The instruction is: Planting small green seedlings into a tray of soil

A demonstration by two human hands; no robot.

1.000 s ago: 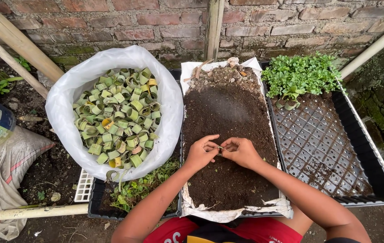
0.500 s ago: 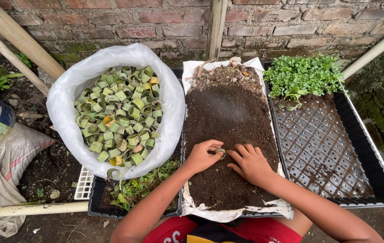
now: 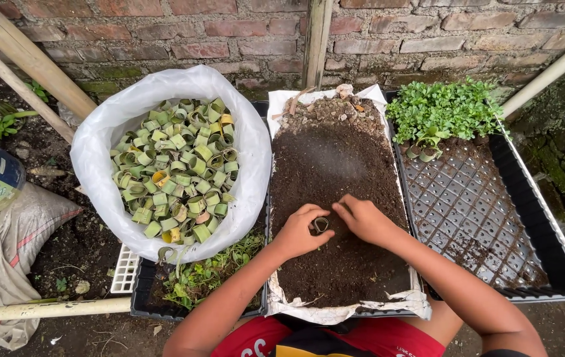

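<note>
**Right hand lifted from soil, now at the ring**

Half a second ago the right hand (image 3: 365,221) lay flat on the soil (image 3: 335,172); it has since curled, fingers together, their tips at the leaf ring (image 3: 321,225). The left hand (image 3: 298,230) pinches that ring, which sits on the soil in the middle tray (image 3: 276,304). Left of it, a white bag (image 3: 97,152) holds many green rings (image 3: 173,168). Right, a black tray (image 3: 534,218) carries seedlings (image 3: 444,109) at its far end. Beyond stands a brick wall (image 3: 229,33).
</note>
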